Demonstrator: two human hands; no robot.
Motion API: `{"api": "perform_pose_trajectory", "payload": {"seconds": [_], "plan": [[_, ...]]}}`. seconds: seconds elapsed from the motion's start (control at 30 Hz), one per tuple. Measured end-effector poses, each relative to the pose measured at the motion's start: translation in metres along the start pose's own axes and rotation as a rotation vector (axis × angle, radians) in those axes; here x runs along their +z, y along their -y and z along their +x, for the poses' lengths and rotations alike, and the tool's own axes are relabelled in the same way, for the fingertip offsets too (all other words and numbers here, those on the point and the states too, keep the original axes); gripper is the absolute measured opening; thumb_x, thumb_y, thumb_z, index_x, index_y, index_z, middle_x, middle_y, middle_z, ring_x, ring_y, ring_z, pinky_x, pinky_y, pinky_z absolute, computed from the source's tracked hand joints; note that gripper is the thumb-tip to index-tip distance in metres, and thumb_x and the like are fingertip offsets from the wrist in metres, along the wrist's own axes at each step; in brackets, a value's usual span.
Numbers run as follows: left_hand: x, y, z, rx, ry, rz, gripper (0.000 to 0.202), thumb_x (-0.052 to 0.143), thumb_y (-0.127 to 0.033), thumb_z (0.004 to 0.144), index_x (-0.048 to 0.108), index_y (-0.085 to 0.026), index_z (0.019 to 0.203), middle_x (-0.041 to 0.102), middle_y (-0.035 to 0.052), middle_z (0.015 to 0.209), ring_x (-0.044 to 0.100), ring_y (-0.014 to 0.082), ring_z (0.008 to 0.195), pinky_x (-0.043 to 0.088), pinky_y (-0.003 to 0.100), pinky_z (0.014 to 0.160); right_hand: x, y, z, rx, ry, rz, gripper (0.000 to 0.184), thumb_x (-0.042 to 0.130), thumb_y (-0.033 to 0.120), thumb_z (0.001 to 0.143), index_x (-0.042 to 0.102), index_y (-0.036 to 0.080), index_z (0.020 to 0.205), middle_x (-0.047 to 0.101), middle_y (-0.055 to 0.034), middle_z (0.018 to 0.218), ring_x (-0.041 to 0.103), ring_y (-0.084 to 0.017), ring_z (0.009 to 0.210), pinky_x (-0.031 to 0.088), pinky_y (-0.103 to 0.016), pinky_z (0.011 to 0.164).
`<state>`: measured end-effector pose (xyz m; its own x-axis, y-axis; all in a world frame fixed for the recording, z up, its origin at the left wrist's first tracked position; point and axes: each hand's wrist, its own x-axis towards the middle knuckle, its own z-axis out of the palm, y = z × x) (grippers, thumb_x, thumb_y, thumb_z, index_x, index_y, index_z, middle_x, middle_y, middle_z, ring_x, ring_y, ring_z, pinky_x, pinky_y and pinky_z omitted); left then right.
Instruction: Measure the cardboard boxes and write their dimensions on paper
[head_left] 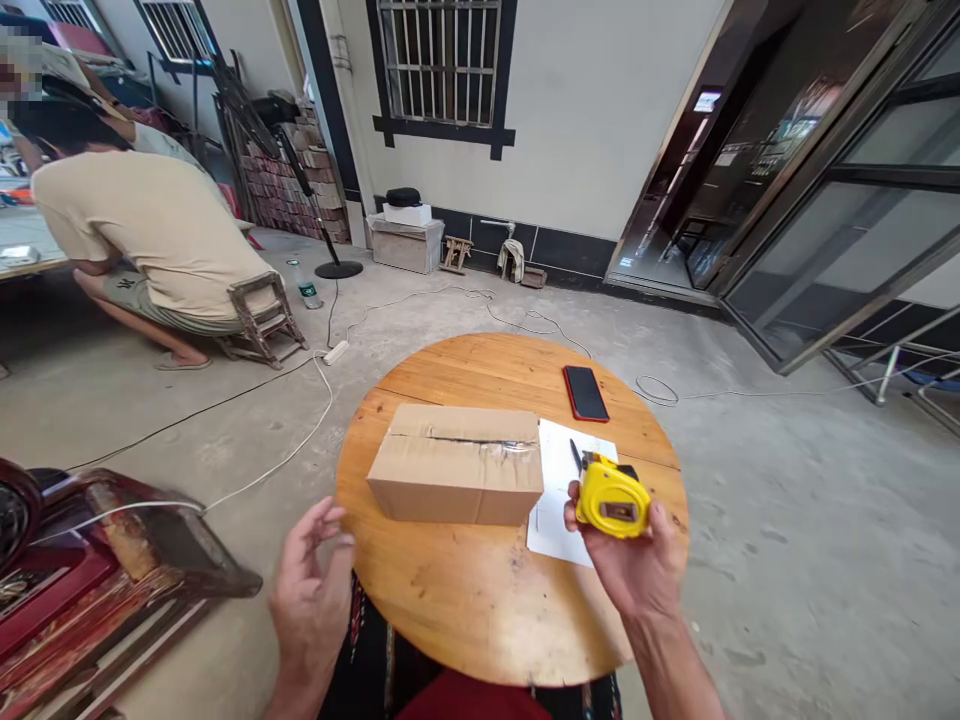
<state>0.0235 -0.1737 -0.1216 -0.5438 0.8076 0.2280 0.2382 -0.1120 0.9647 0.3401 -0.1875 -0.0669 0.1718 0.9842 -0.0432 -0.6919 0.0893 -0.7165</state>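
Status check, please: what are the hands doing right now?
Right hand grips tape measure. Left hand open, empty, beside table. Box taped shut, untouched. Paper beside box, phone beyond.

No legible text anywhere in view. Over the near right edge of the round table (pixel 465 590), the tape measure (pixel 611 497) has a dark label plate on its yellow case, too small to read; the paper sheet (pixel 556 478) on the table shows no readable print. Beyond the table: far right, a lit sign (pixel 706 100) over the doorway, glare only; far left, a bottle (pixel 307 287) on the floor, green label blurred.
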Motion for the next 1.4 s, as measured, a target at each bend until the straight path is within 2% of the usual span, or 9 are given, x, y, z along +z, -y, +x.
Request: {"api": "perform_pose_trajectory", "payload": {"seconds": [0.07,0.23,0.33,0.5,0.8,0.93,1.03,1.23,1.4], "plan": [[-0.009,-0.029,-0.008,0.015,0.033,0.018,0.038,0.068,-0.042,0.08,0.066,-0.019,0.111,0.07,0.0053,0.095,0.067,0.0206,0.09,0.054,0.033,0.089,0.0,0.012,-0.011,0.017,0.109,-0.097,0.044,0.062,0.058,0.082,0.073,0.025,0.109,0.074,-0.011,0.109,0.07,-0.03,0.092,0.056,-0.042,0.073],[0.001,-0.08,-0.04,-0.276,0.781,-0.174,0.042,0.066,-0.051,0.084,0.068,-0.018,0.111,0.07,0.0061,0.087,0.065,0.0173,0.073,0.055,0.025,0.061,0.024,0.027,-0.026,0.2,0.516,-0.657,0.058,0.069,0.059,0.073,0.069,0.022,0.117,0.071,-0.0098,0.105,0.066,-0.03,0.093,0.051,-0.039,0.079],[0.014,-0.084,-0.053,-0.454,0.973,-0.338,0.054,0.071,-0.056,0.078,0.065,-0.017,0.115,0.064,0.0034,0.082,0.06,0.0137,0.063,0.049,0.022,0.049,0.046,0.025,-0.031,0.221,0.678,-0.979,0.056,0.072,0.053,0.071,0.067,0.023,0.119,0.069,-0.0082,0.107,0.063,-0.028,0.094,0.048,-0.036,0.081],[0.018,-0.076,-0.057,-0.534,1.011,-0.289,0.049,0.073,-0.06,0.074,0.065,-0.015,0.09,0.06,-0.0013,0.063,0.053,0.0084,0.048,0.045,0.02,0.047,0.056,0.013,-0.035,0.259,0.676,-1.124,0.049,0.065,0.053,0.071,0.068,0.021,0.107,0.069,-0.006,0.095,0.061,-0.025,0.083,0.046,-0.033,0.073],[0.021,-0.058,-0.064,-0.637,1.058,-0.383,0.047,0.075,-0.056,0.073,0.062,-0.015,0.094,0.063,-0.0015,0.067,0.055,0.0078,0.043,0.043,0.018,0.041,0.047,-0.008,-0.044,0.317,0.696,-0.975,0.056,0.076,0.051,0.07,0.066,0.027,0.121,0.07,-0.0077,0.109,0.065,-0.03,0.101,0.052,-0.039,0.088],[0.016,-0.064,-0.052,-0.635,1.024,-0.448,0.046,0.079,-0.05,0.072,0.062,-0.016,0.099,0.064,-0.0016,0.07,0.056,0.0075,0.045,0.045,0.019,0.044,0.043,0.008,-0.041,0.26,0.833,-1.104,0.059,0.076,0.038,0.077,0.06,0.039,0.134,0.065,-0.0065,0.133,0.06,-0.034,0.121,0.046,-0.048,0.104],[0.009,-0.073,-0.034,-0.589,0.982,-0.449,0.038,0.075,-0.046,0.078,0.064,-0.015,0.097,0.062,-0.0023,0.06,0.053,0.0071,0.045,0.045,0.019,0.046,0.039,0.029,-0.037,0.247,0.78,-1.271,0.063,0.076,0.034,0.079,0.056,0.045,0.138,0.057,-0.0032,0.145,0.054,-0.036,0.131,0.045,-0.051,0.107],[0.004,-0.1,-0.003,-0.482,0.954,-0.354,0.034,0.075,-0.045,0.075,0.068,-0.015,0.089,0.062,-0.0007,0.061,0.054,0.0093,0.05,0.045,0.02,0.049,0.058,0.058,-0.016,0.181,0.859,-1.363,0.058,0.078,0.033,0.076,0.064,0.041,0.131,0.065,-0.0049,0.135,0.062,-0.038,0.12,0.056,-0.048,0.095],[0.004,-0.108,0.027,-0.322,0.769,-0.179,0.03,0.071,-0.044,0.074,0.069,-0.016,0.085,0.06,-0.0011,0.059,0.052,0.0104,0.051,0.041,0.021,0.049,0.08,0.069,0.009,0.186,0.95,-1.367,0.045,0.075,0.031,0.077,0.071,0.037,0.122,0.07,-0.0042,0.123,0.064,-0.035,0.113,0.054,-0.049,0.096]]}}
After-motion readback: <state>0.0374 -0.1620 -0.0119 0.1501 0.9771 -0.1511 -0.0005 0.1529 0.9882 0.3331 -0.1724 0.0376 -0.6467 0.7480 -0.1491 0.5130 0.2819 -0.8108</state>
